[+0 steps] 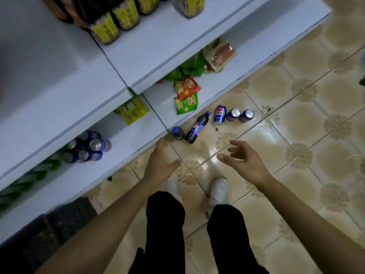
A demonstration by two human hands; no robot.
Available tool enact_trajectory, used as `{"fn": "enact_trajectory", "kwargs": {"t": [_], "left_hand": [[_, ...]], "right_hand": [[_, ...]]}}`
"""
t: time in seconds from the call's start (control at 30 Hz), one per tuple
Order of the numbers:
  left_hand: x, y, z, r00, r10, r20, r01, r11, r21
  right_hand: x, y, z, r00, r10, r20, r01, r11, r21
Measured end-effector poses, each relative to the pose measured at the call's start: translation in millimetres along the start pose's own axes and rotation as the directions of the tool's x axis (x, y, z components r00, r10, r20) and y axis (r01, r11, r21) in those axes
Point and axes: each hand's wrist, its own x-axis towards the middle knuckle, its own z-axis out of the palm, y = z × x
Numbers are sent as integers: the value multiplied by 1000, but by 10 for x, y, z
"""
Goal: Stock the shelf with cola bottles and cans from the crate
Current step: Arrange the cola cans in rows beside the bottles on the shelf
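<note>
Several green bottles [29,180], blurred, line the far left of a white bottom shelf [126,155], above a dark crate [65,220] that sits on the floor against the shelf's front edge; what the crate contains cannot be made out. Just right of the green bottles, a tight cluster of blue cola cans [88,149] stands upright on the same shelf, silver tops showing. Dark bottles with yellow labels [116,22] crowd the upper shelf, and a yellow-green packet [133,111] pokes out beneath a middle one. The person's left hand [161,161] hangs over the shelf edge, fingers straight and holding nothing. Just beyond its fingertips, on the glossy beige tiled floor [296,135], a blue-capped dark cola bottle [177,132] stands upright, touching a second cola bottle [197,128] that lies on its side, cap pointing away. Orange and green snack packets [186,95] lie on the shelf behind them. Three blue cola cans [233,114] sit in a row on the tiles to the right, the leftmost showing its logo. The right hand [243,161] hovers above the floor, fingers spread loosely, well apart from the left and gripping nothing. White shoes [218,191] and black trousers [166,224] show below.
</note>
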Motion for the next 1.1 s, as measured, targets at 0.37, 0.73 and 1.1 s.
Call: {"fn": "enact_trajectory", "kwargs": {"t": [0.37, 0.73, 1.1], "left_hand": [[2381, -1540, 1343, 986, -96, -134, 71, 981, -178], [3278, -1748, 1620, 959, 75, -273, -102, 991, -86], [1913, -1069, 502, 999, 42, 30, -39, 992, -119]], "right_hand": [[2645, 1715, 1491, 996, 46, 71, -35, 987, -154], [2986, 2015, 2378, 999, 46, 12, -46, 998, 36], [1830, 1162, 1849, 994, -102, 45, 104, 993, -57]]}}
